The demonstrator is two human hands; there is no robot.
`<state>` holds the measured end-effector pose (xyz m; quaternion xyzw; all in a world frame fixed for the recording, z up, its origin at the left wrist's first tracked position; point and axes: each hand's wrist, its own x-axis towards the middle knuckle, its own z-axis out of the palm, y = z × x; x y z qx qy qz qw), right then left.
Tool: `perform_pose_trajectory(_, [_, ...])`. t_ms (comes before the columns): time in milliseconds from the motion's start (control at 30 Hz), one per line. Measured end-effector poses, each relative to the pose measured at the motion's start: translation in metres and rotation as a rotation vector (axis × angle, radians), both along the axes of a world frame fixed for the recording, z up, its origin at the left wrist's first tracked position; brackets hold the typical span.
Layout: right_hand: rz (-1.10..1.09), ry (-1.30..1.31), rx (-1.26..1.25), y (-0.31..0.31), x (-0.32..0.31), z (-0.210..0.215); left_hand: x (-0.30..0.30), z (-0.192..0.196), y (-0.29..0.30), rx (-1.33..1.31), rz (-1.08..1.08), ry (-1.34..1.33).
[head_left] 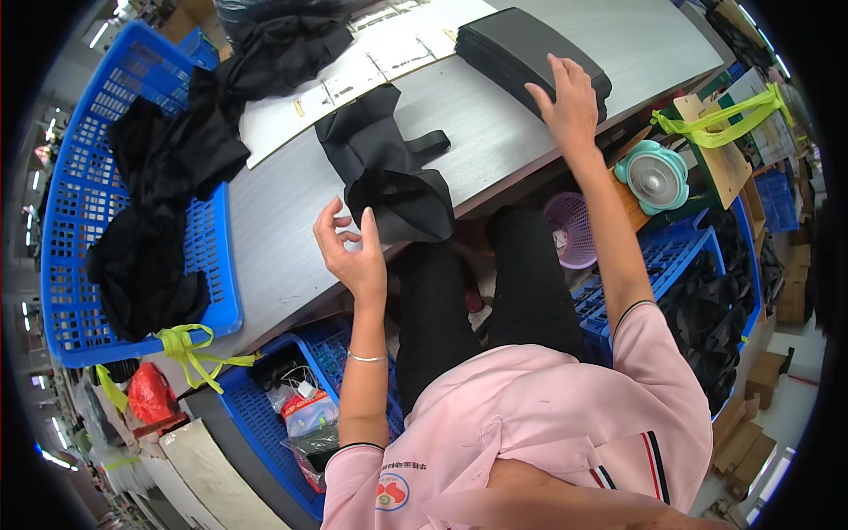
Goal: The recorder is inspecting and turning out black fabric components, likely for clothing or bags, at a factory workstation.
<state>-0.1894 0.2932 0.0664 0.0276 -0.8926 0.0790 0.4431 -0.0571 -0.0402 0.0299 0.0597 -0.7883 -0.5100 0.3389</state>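
Note:
A black fabric piece with a short strap loop (389,168) lies crumpled on the grey table, its near end hanging toward the front edge. Just left of that near end is my left hand (355,256), fingers loosely curled and apart, with nothing visible in it. On the right part of the table lies a neat stack of black flat panels (521,53). My right hand (572,110) is at the near right side of this stack, thumb and fingers spread. Whether its fingertips touch the top panel I cannot tell.
A blue plastic basket (225,265) of black fabric stands at the table's left. A white marked board (309,106) lies at the back. Right of my legs are a teal fan (652,177), a purple basket (574,252) and a blue crate (649,274). Another blue basket (256,411) sits lower left.

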Motion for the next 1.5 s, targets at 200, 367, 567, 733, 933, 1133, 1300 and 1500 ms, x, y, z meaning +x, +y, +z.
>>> perform_pose_trajectory(200, [0.048, -0.446, -0.235, 0.051, -0.042, 0.010, 0.030, 0.000, 0.009, 0.255, -0.055, -0.065])
perform_pose_trajectory(367, [0.025, -0.008, 0.004, 0.023, -0.009, 0.019, 0.052, -0.004, 0.023, 0.391, -0.232, -0.087])
perform_pose_trajectory(567, [0.139, -0.300, 0.257, -0.052, 0.135, -0.025, 0.073, -0.031, 0.060, 0.700, -0.714, -0.408])
perform_pose_trajectory(733, [0.348, -0.651, -0.159, -0.077, 0.218, -0.041, 0.089, -0.063, 0.104, 1.107, -0.964, -0.725])
perform_pose_trajectory(933, [0.652, -0.813, -0.683, -0.075, 0.277, -0.014, 0.092, -0.075, 0.115, 1.448, -1.251, -0.963])
perform_pose_trajectory(1133, [0.760, -0.962, -1.245, -0.065, 0.293, -0.009, 0.097, -0.029, 0.107, 1.621, -1.186, -0.600])
perform_pose_trajectory(1300, [0.415, -0.556, -0.597, -0.072, 0.290, -0.016, 0.093, 0.000, 0.095, 1.376, -0.848, -0.615])
perform_pose_trajectory(1500, [0.607, -0.973, -1.218, -0.079, 0.283, -0.020, 0.106, 0.005, 0.093, 1.010, -0.740, -0.488])
